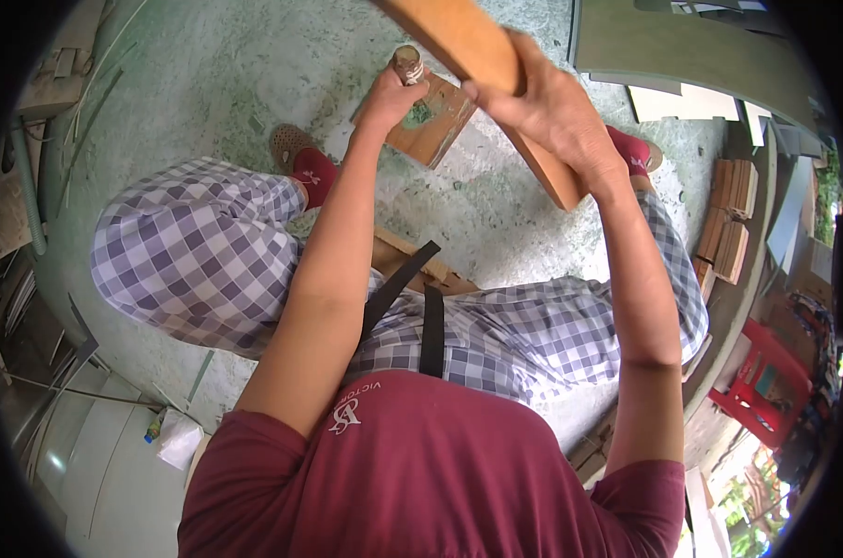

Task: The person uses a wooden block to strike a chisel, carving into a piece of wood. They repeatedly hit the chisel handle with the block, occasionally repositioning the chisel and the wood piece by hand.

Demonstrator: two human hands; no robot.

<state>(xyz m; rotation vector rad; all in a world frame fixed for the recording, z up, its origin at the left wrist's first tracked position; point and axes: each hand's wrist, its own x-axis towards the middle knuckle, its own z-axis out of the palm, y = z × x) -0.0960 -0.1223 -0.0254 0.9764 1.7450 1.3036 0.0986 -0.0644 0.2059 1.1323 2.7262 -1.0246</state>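
Observation:
My left hand [390, 100] is closed round an upright, round wooden handle [408, 63] with pale marks on its side. The lower part of this handle is hidden by my fist. Below it a brown wooden board [449, 126] with a greenish patch or opening lies on or near the floor. My right hand [561, 116] grips a long, thick orange-brown wooden bar [468, 45], thumb on the near face and fingers over the far edge. The bar slants from the top edge down to the right, above the board. Its upper end is out of view.
Both my feet rest on the stained concrete floor [235, 84], one either side of the board. Black straps [432, 330] lie across my lap. Stacked wood pieces [730, 200] stand at right, with a red plastic stool [756, 383] beyond. Large sheets [691, 46] lie at upper right.

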